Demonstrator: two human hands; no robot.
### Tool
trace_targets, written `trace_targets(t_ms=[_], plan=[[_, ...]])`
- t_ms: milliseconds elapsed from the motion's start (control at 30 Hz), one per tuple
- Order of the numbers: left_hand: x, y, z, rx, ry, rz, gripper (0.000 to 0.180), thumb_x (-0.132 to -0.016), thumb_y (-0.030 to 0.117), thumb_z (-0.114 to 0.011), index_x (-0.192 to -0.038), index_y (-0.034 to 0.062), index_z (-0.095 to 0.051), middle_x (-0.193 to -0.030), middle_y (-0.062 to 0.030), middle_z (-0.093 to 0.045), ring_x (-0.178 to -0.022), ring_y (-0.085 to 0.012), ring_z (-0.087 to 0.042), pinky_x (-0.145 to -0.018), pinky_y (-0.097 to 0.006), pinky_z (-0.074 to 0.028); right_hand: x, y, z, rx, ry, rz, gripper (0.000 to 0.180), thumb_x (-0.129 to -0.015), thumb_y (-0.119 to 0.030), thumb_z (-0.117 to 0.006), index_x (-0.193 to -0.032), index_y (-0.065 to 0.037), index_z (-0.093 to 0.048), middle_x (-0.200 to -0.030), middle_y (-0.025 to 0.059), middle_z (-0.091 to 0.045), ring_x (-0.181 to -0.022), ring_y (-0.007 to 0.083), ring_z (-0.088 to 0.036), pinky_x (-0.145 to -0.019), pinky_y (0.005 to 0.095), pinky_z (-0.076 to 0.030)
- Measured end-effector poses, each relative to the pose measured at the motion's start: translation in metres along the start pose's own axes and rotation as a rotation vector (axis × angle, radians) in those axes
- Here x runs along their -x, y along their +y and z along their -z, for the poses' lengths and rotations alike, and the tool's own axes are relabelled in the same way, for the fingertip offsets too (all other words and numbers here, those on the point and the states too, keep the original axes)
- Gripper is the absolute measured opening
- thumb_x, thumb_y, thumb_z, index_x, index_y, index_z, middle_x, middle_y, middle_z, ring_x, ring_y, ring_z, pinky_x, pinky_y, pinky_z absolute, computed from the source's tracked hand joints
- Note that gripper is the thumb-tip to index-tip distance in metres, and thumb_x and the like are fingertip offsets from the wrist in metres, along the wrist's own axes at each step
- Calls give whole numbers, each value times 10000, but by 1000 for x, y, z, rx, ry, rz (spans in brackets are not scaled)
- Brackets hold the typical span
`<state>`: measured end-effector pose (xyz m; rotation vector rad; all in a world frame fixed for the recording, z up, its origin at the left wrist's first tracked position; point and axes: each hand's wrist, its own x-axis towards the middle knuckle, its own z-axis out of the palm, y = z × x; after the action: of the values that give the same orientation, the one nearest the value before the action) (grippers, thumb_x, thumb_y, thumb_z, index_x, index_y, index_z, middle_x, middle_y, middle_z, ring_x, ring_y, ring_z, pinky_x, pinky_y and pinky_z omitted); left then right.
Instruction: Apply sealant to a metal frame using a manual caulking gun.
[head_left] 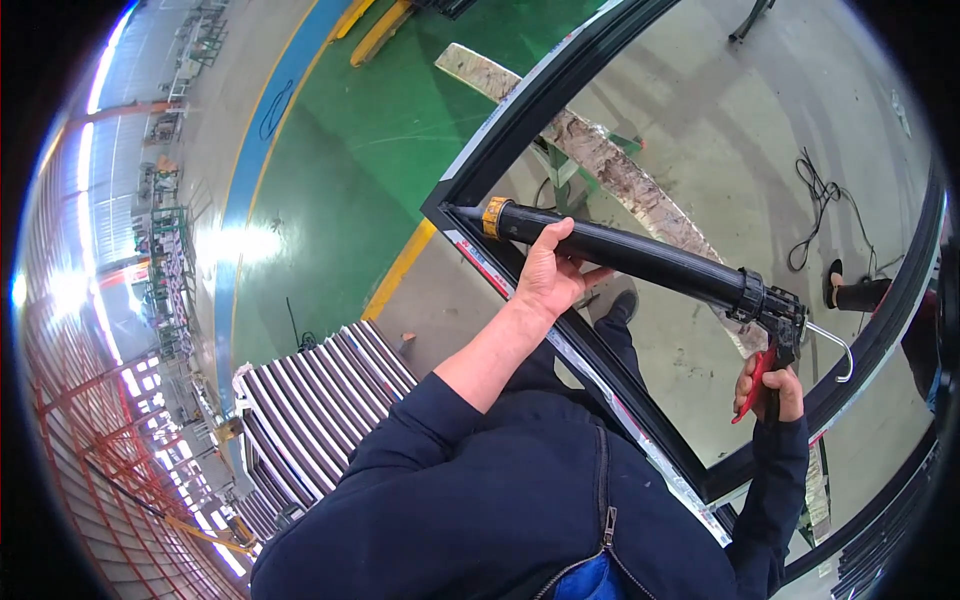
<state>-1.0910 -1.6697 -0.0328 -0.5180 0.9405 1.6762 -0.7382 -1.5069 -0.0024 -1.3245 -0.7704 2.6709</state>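
A caulking gun with a long black barrel, an orange front cap and a red trigger lies slantwise over a large black window frame. Its nozzle points into the frame's left corner; whether the tip touches there is hard to see. My left hand supports the barrel behind the cap, thumb over the top and fingers beneath. At the rear end, my right hand is closed round the handle and trigger. A bent metal rod sticks out behind the gun.
Under the frame runs a worn, pale-covered beam on a green stand. Stacked profiles stand to the left. A black cable lies on the floor at right, near another person's leg. Yellow forks show at the top.
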Motion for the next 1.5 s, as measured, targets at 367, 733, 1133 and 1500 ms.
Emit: trace_targets(t_ms=[367,733,1133,1500], plan=[[0,-2,3,11,57,-5,337,-787,302,-712,-1011,96,-567,-1017,-69,-601,-1039,-254,-564,-942,-623,-423,14,-4,-20,89,63,57,342,-678,-215,-545,-937,5,-510,-679,140,-571,-551,285,-597,-516,398,-531],[3,3,3,8,11,-16,317,-798,328,-679,-1011,107,-600,-1033,-64,-651,-1053,-253,-584,-960,-565,-407,31,-7,-35,145,105,135,359,-661,-169,-553,-946,45,-510,-674,173,-574,-542,291,-595,-510,396,-538],[5,5,5,30,-93,3,430,-805,363,-659,-1116,72,-600,-1096,-84,-652,-1069,-260,-586,-962,-515,-406,44,-10,-57,250,152,200,378,-665,-271,-627,-880,28,-542,-625,114,-580,-487,244,-582,-443,326,-488],[9,13,0,32,-206,15,492,-793,391,-669,-1149,61,-588,-1139,-91,-635,-1081,-256,-588,-939,-470,-435,54,-9,-66,342,195,286,414,-642,-281,-629,-894,34,-538,-648,133,-592,-511,243,-595,-473,316,-497]])
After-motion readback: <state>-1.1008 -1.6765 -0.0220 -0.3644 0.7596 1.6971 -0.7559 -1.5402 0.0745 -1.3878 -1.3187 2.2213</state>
